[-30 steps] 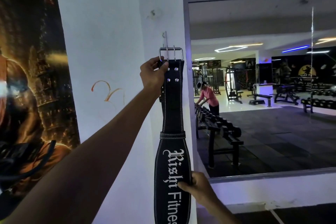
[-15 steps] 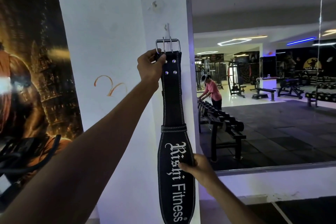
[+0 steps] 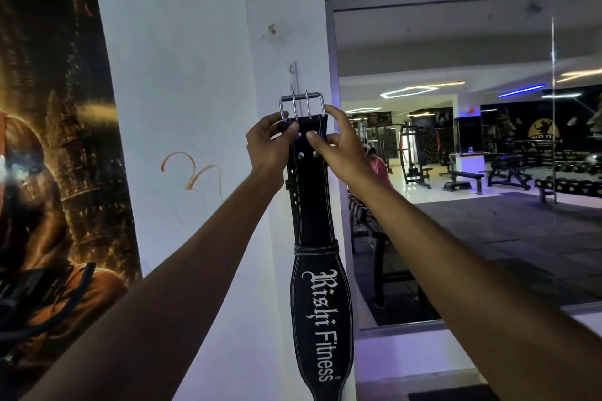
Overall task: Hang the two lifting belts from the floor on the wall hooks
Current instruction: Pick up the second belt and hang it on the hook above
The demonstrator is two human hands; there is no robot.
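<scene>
A black lifting belt (image 3: 314, 212) with white lettering hangs straight down against the white pillar. Its steel double-prong buckle (image 3: 302, 106) is at the top, just below a thin metal wall hook (image 3: 294, 75). My left hand (image 3: 270, 143) pinches the belt's top left edge under the buckle. My right hand (image 3: 338, 143) grips the top right edge, fingers touching the buckle frame. Only this one belt is in view. Whether the buckle is caught on the hook cannot be told.
The white pillar (image 3: 182, 75) has an orange scribble (image 3: 192, 169). A dark poster (image 3: 49, 140) covers the wall at left. A large mirror (image 3: 472, 156) at right reflects gym benches, dumbbell racks and a person in a pink shirt (image 3: 379, 166).
My right hand left the belt's lower padded part and rose to grip the top beside the buckle. The left hand stays at the top; the belt hangs free below.
</scene>
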